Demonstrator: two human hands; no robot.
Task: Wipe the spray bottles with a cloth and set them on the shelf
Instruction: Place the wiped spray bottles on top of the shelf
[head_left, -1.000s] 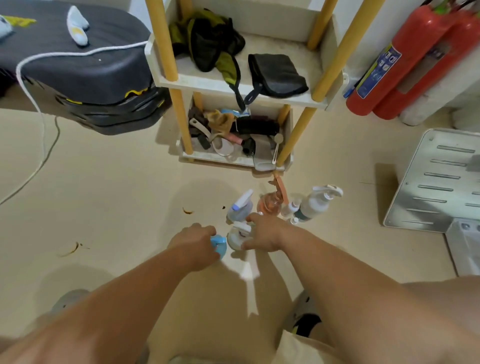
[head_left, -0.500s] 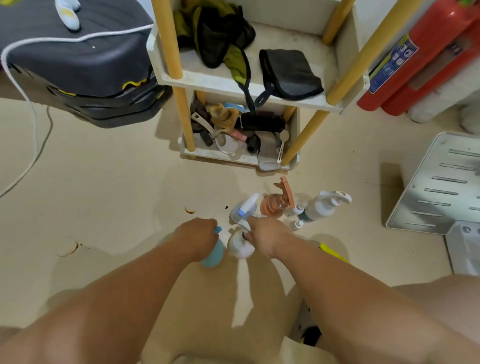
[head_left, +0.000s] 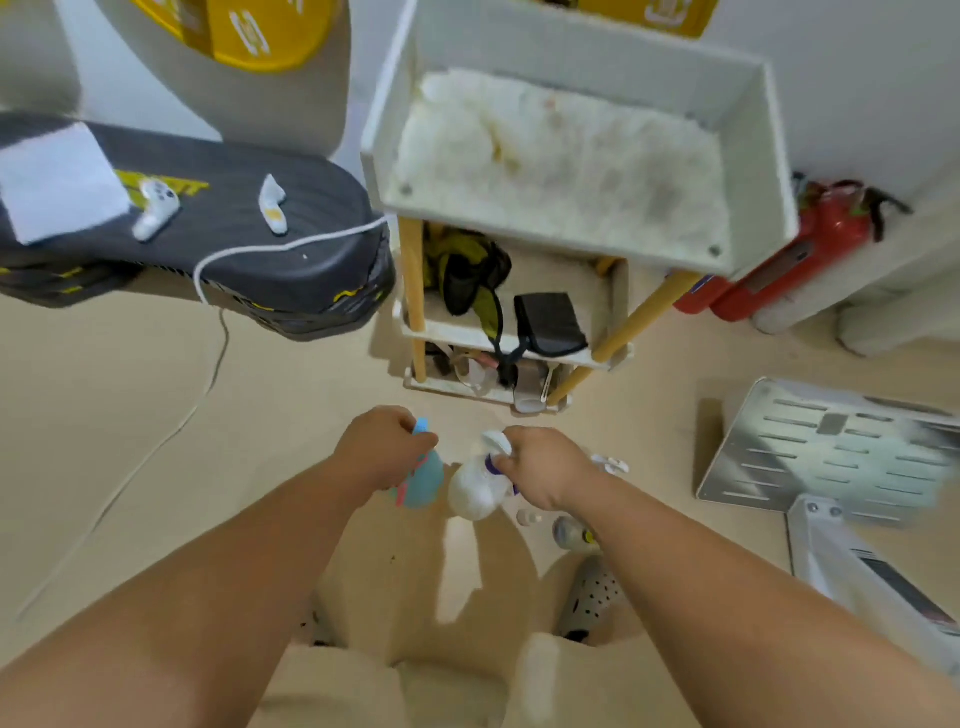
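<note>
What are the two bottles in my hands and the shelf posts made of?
The blue bottle looks like smooth plastic, evenly coloured. The white bottle, milky and smooth, likely plastic too, though blurred. The shelf posts seem matte tan wood; no grain shows.

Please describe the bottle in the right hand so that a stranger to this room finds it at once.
Find the white shelf unit with yellow posts. Just in front of it, two hands each hold a bottle. The right hand grips the white spray bottle by its neck; its purple trim and white body set it apart from the turquoise bottle in the left hand.
</note>
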